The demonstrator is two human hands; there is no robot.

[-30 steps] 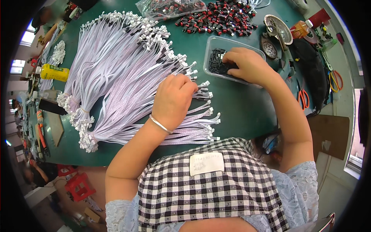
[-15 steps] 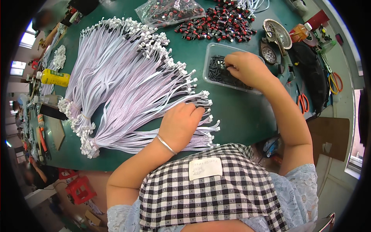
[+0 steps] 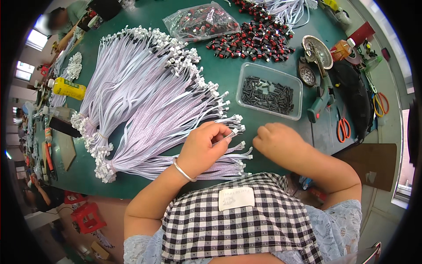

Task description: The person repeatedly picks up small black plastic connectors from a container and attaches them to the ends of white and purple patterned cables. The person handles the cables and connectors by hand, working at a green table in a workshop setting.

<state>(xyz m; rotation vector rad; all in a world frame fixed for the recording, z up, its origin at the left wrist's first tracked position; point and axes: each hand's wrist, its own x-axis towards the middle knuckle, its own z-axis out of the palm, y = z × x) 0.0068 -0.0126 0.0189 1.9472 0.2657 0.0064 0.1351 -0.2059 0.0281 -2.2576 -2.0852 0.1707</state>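
Note:
A fanned bundle of white and pinkish ribbon cables (image 3: 154,125) with small white connectors covers the middle of the table. My left hand (image 3: 203,147) lies at its near right side, thumb and forefinger pinched on one cable whose white connector (image 3: 236,130) sticks out toward the right. A short distance to the right, my right hand (image 3: 281,141) hovers over the green table with its fingertips pressed together; whatever they hold is hidden. Beyond it stands a clear plastic tub (image 3: 245,102) holding many short black sleeves (image 3: 278,97).
Red and black small parts (image 3: 259,42) are heaped at the back, beside a clear bag (image 3: 200,22) of similar pieces. To the right lie a green-handled tool (image 3: 320,105), orange-handled scissors (image 3: 343,130) and a metal dish (image 3: 323,53). A yellow bottle (image 3: 69,89) lies at left.
My right hand has come out of the tub and moved nearer, toward the left hand. The left hand's fingers now lift one cable end clear of the others.

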